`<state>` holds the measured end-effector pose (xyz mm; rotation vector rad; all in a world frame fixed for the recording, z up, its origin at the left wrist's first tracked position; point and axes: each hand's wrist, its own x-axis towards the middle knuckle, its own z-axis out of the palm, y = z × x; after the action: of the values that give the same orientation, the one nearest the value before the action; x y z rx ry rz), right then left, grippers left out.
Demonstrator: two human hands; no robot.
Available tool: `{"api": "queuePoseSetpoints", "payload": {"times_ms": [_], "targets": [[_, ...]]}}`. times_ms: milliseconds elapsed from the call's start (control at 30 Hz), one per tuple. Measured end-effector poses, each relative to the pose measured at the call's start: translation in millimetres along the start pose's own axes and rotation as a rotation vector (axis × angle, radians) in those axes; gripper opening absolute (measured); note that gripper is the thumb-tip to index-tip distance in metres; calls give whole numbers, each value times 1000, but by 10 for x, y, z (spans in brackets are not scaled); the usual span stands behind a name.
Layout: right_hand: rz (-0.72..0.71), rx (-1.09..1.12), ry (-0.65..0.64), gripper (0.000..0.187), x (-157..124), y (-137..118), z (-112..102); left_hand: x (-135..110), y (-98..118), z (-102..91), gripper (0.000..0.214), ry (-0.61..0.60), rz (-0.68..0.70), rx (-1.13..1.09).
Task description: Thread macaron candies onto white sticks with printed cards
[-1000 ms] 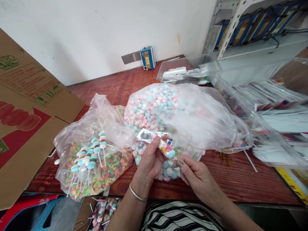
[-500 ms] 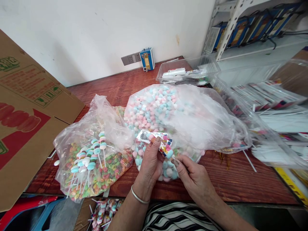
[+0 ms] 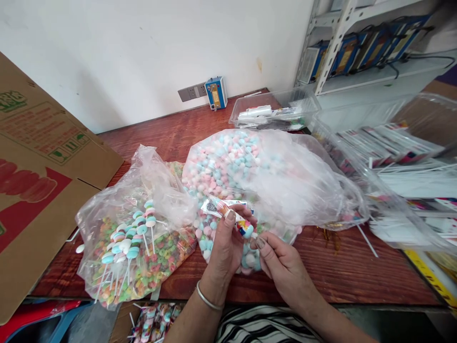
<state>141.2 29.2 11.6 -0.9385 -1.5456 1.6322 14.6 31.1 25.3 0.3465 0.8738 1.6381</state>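
Note:
My left hand point(image 3: 224, 247) grips a small printed wrapper point(image 3: 222, 208) with a barcode, holding a candy stick inside it. My right hand point(image 3: 278, 259) pinches the white stick end just below the wrapper's mouth. Both hands hover over the near edge of a big clear bag of pink, blue and white round candies point(image 3: 250, 166). To the left lies another clear bag of coloured ring candies point(image 3: 143, 257), with several finished candy sticks point(image 3: 130, 236) lying on top of it.
A wooden table point(image 3: 342, 271) carries everything. Flattened cardboard point(image 3: 39, 171) leans at the left. A clear tub point(image 3: 274, 112) stands at the back, a clear bin of printed wrappers and white sticks point(image 3: 403, 162) at the right. A blue device point(image 3: 214, 93) sits by the wall.
The wrapper has been drawn further over the candy stick, and both hands have shifted slightly lower and closer together. The view tilted a little.

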Motion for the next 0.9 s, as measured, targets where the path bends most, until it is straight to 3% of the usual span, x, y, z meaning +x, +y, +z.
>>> {"api": "queuePoseSetpoints", "payload": {"times_ms": [133,300,367,433,600,767,900], "targets": [[-29,-47,-29,32,15,11,-9,28,38,18,32,38,-8,-111],[-462,-695,117,24,12,116,0,57,20,150,19,221,-44,-256],[-541,-835,173,26,13,145,5,37,-20,196,19,225,-25,-242],[-511,-818,176,27,20,141,4,-1,-71,220,23,176,-2,-176],[-283,-483,112,23,52,37,-27,-66,-118,192,31,40,-86,-95],[-176,-346,25,26,37,18,-47,77,77,131,31,120,-18,-247],[-177,-488,-5,25,-25,117,-34,176,132,122,23,145,66,-258]]}}
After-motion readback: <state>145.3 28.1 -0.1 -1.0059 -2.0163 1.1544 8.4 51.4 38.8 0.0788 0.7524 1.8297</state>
